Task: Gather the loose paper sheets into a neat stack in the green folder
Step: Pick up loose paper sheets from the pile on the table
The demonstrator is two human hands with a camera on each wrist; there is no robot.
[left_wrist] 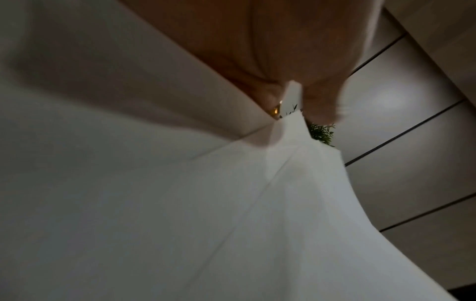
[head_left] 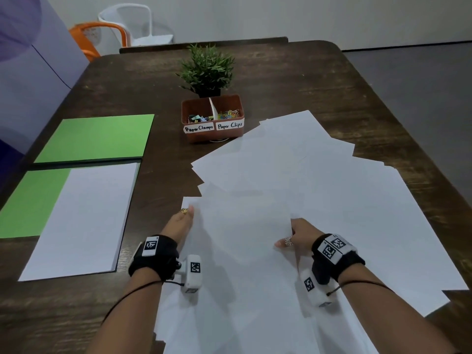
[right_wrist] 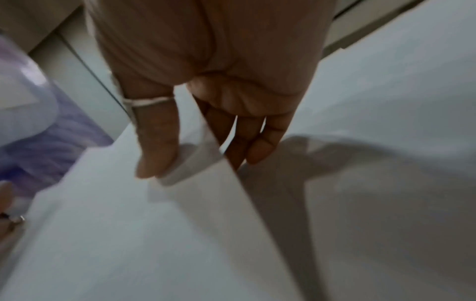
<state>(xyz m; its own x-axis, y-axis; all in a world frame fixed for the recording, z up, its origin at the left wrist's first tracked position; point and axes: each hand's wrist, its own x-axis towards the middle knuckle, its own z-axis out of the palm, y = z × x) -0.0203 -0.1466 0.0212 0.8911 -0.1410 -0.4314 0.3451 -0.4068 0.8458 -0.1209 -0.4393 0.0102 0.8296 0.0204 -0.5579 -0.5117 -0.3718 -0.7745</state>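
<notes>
From the head view, the green folder [head_left: 35, 200] lies open on the bench [head_left: 306, 80] with a neat stack [head_left: 81, 221] already inside; many loose sheets [head_left: 293, 180] remain fanned out. Left wrist: the left hand [left_wrist: 296, 85] pinches a sheet's corner. Right wrist: the right hand [right_wrist: 206, 97] grips a lifted sheet [right_wrist: 195, 183] between thumb and fingers.

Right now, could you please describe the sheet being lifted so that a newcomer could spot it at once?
On the dark wooden table, right of the open green folder, lies a loose spread of white paper sheets. The lifted sheet is nearest the person, held between the left hand and right hand. Unlike the flat ones, its edges are raised.
</notes>
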